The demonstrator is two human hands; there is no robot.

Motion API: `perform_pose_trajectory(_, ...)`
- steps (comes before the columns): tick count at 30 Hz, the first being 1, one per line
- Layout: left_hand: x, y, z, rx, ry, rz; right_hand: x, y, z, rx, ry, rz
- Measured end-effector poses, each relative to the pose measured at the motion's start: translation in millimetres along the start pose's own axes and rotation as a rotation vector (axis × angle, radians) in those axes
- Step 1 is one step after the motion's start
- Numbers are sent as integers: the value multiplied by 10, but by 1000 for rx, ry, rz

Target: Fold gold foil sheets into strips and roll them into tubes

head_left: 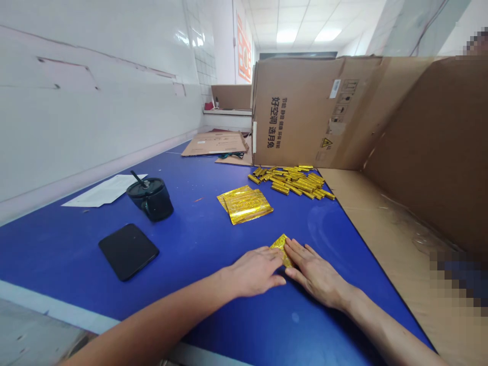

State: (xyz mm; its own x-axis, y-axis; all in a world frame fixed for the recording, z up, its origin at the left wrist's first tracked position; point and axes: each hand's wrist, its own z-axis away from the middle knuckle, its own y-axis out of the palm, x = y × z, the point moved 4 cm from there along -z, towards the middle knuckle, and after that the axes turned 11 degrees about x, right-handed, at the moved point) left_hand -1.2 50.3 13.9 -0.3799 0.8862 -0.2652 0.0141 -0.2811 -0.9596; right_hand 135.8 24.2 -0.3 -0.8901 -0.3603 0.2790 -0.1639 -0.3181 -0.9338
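Note:
A small gold foil sheet point(281, 246) lies on the blue table point(206, 239), mostly covered by my hands. My left hand point(254, 271) lies flat on the table with its fingers pressed on the sheet's left part. My right hand point(313, 273) lies flat beside it, fingers stretched out over the sheet's right part. Farther out sits a stack of flat gold foil sheets point(244, 204). Beyond that lies a pile of rolled gold foil tubes point(293, 182).
A black phone point(128, 250) and a black lidded cup point(150, 198) sit at the left, with white paper point(102, 190) behind them. A large opened cardboard box point(343, 114) walls the right and back. Flat cardboard pieces point(215, 143) lie at the far end.

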Motion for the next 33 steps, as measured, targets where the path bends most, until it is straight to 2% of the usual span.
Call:
perform_pose_trajectory(3, 104, -74, 15, 37, 45, -11, 50, 91, 83, -45, 77, 87)
perform_pose_trajectory(6, 128, -85, -1, 33, 17, -7, 102, 154, 104, -73, 113, 130)
perform_pose_trajectory(10, 77, -8, -88, -16, -98, 5, 126, 164, 91, -72, 114, 132)
perform_pose_trajectory(14, 60, 118, -138, 80, -144, 22, 122, 152, 88, -62, 114, 135)
perform_pose_trajectory(22, 113, 120, 76, 140, -148, -6, 121, 141, 98, -41, 108, 143)
perform_pose_trajectory(27, 16, 80, 75, 120, -179, 27, 126, 132, 95, -36, 107, 128)
perform_pose_trajectory(33, -147, 102, 21, 60, -135, 29, 122, 163, 85, -56, 94, 120)
